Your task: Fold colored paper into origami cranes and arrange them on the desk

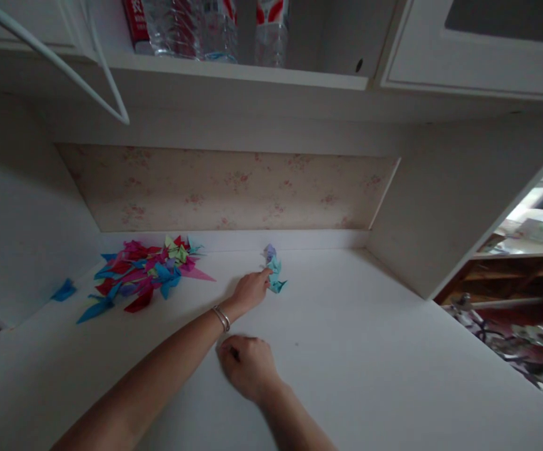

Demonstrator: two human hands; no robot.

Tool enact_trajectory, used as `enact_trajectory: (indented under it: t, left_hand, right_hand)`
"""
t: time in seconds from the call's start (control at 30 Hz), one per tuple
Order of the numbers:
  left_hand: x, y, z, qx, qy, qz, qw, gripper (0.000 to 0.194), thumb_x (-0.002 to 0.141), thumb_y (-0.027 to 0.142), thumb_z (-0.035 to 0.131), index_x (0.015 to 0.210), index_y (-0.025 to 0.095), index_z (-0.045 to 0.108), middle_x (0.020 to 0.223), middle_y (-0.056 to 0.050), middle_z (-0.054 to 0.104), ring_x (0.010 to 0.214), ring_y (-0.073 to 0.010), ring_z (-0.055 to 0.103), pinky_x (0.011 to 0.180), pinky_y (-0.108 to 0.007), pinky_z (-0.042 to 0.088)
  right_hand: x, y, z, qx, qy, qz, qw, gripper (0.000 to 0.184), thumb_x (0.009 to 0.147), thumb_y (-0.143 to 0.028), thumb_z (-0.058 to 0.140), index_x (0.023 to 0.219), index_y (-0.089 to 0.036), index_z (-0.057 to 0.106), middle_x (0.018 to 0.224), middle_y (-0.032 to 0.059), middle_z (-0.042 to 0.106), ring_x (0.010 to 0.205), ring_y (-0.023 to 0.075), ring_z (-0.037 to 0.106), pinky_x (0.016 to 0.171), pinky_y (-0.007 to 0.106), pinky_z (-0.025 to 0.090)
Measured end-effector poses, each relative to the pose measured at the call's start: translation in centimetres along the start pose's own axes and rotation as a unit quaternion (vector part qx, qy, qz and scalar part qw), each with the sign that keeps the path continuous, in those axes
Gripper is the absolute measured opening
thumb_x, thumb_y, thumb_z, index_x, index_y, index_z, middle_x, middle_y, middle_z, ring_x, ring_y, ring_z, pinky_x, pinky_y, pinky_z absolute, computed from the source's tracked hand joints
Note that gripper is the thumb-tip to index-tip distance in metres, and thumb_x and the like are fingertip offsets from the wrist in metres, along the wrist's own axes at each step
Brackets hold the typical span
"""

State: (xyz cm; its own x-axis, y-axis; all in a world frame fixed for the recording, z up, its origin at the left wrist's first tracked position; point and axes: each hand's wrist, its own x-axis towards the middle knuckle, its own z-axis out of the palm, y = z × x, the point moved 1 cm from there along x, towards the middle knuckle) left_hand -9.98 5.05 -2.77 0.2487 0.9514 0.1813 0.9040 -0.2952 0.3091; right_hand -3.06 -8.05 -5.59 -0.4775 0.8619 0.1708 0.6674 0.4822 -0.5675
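My left hand [251, 292], with bracelets at the wrist, reaches across the white desktop. Its fingertips are pinched at a teal folded paper crane [275, 268], which stands in a short row. Behind that crane is a lilac one [270, 252], and another teal crane [277, 286] sits at the near end. My right hand [248, 364] rests closed on the desk below the left wrist, with nothing visible in it. To the left lies a heap of colourful paper cranes [146, 269] in pink, red, blue and green.
A single blue crane [64, 290] lies by the left side wall. Overhead, a shelf [243, 74] carries several plastic bottles [271, 37]. A white cable [64, 62] hangs at upper left. The right side panel [459, 200] bounds the desk.
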Motion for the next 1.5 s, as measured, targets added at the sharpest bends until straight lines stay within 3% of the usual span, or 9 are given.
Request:
enact_trajectory:
  t: [0.43, 0.67, 0.8, 0.97, 1.1, 1.2, 1.33, 1.4, 1.5]
  left_hand:
    - [-0.6, -0.5, -0.2, -0.039, 0.006, -0.003, 0.999, 0.032, 0.089, 0.021, 0.05, 0.12, 0.025, 0.055, 0.099, -0.005, 0.071, 0.094, -0.0212, 0.065, 0.08, -0.028, 0.043]
    - [-2.3, -0.5, -0.8, -0.084, 0.048, -0.02, 0.995, 0.035, 0.083, 0.022, 0.059, 0.117, 0.024, 0.056, 0.103, -0.002, 0.069, 0.096, -0.0181, 0.063, 0.084, -0.026, 0.044]
    - [-6.1, -2.3, -1.6, -0.158, 0.086, -0.045, 0.983, 0.032, 0.078, 0.023, 0.062, 0.111, 0.02, 0.059, 0.098, -0.003, 0.068, 0.091, -0.0174, 0.063, 0.083, -0.026, 0.045]
    - [-13.1, -5.2, -3.1, -0.316, 0.126, -0.118, 0.933, 0.021, 0.081, 0.031, 0.054, 0.094, 0.017, 0.061, 0.085, -0.005, 0.067, 0.079, -0.0175, 0.062, 0.074, -0.027, 0.046]
    - [-17.9, -7.0, -4.7, -0.39, 0.12, -0.166, 0.898, 0.014, 0.078, 0.031, 0.054, 0.079, 0.018, 0.059, 0.078, -0.002, 0.063, 0.078, -0.0167, 0.059, 0.072, -0.025, 0.044]
    - [-19.8, -8.6, -5.0, -0.442, 0.09, -0.216, 0.866, 0.013, 0.072, 0.028, 0.057, 0.081, 0.019, 0.057, 0.072, 0.002, 0.058, 0.066, -0.0133, 0.055, 0.062, -0.023, 0.041]
    - [-20.4, -10.3, -4.1, -0.504, 0.08, -0.227, 0.829, 0.012, 0.073, 0.026, 0.056, 0.081, 0.018, 0.057, 0.064, 0.004, 0.053, 0.055, -0.0103, 0.047, 0.052, -0.021, 0.033]
    - [-20.3, -10.7, -3.5, -0.511, 0.092, -0.211, 0.828, 0.014, 0.072, 0.026, 0.058, 0.083, 0.017, 0.058, 0.062, 0.005, 0.052, 0.056, -0.0107, 0.047, 0.052, -0.021, 0.033]
    - [-20.1, -11.0, -3.0, -0.504, 0.095, -0.193, 0.837, 0.017, 0.073, 0.027, 0.06, 0.086, 0.016, 0.059, 0.061, 0.004, 0.055, 0.058, -0.0117, 0.051, 0.055, -0.021, 0.035]
  right_hand:
    - [-0.1, -0.3, -0.3, -0.01, 0.0, -0.001, 1.0, 0.022, 0.086, -0.028, 0.047, 0.086, -0.031, 0.069, 0.084, -0.0042, 0.074, 0.075, 0.0167, 0.068, 0.059, 0.023, 0.037]
    - [-0.1, -0.2, 0.2, 0.003, 0.01, 0.0, 1.0, 0.023, 0.087, -0.027, 0.047, 0.083, -0.029, 0.07, 0.081, -0.0031, 0.074, 0.072, 0.016, 0.068, 0.059, 0.022, 0.036]
    - [-0.2, -0.4, 0.0, 0.006, 0.01, -0.001, 1.0, 0.022, 0.086, -0.026, 0.048, 0.084, -0.03, 0.07, 0.081, -0.0027, 0.074, 0.072, 0.0159, 0.067, 0.06, 0.021, 0.036]
    - [-0.5, -1.3, -0.3, 0.003, 0.001, 0.0, 1.0, 0.024, 0.086, -0.025, 0.047, 0.084, -0.031, 0.071, 0.079, -0.0028, 0.073, 0.071, 0.0153, 0.067, 0.059, 0.022, 0.034]
    - [-0.3, -1.5, 0.3, 0.017, -0.002, 0.034, 0.999, 0.025, 0.086, -0.028, 0.046, 0.083, -0.029, 0.071, 0.074, -0.0014, 0.071, 0.065, 0.0146, 0.063, 0.057, 0.022, 0.033]
    - [1.2, -1.9, 1.2, 0.109, -0.006, 0.067, 0.992, 0.025, 0.085, -0.032, 0.046, 0.081, -0.024, 0.07, 0.065, -0.0001, 0.066, 0.059, 0.014, 0.058, 0.053, 0.022, 0.034]
    - [6.2, -4.6, 2.4, 0.253, -0.024, 0.072, 0.965, 0.029, 0.084, -0.038, 0.047, 0.084, -0.017, 0.067, 0.06, 0.0002, 0.061, 0.051, 0.0131, 0.053, 0.049, 0.022, 0.037]
    - [9.5, -6.8, 3.0, 0.237, -0.031, 0.054, 0.97, 0.029, 0.086, -0.036, 0.046, 0.09, -0.016, 0.067, 0.065, 0.0007, 0.064, 0.051, 0.0123, 0.054, 0.049, 0.022, 0.039]
    - [14.0, -10.4, 4.2, 0.103, -0.062, -0.02, 0.993, 0.029, 0.089, -0.029, 0.04, 0.096, -0.018, 0.066, 0.077, 0.0013, 0.069, 0.06, 0.0123, 0.06, 0.056, 0.021, 0.044]
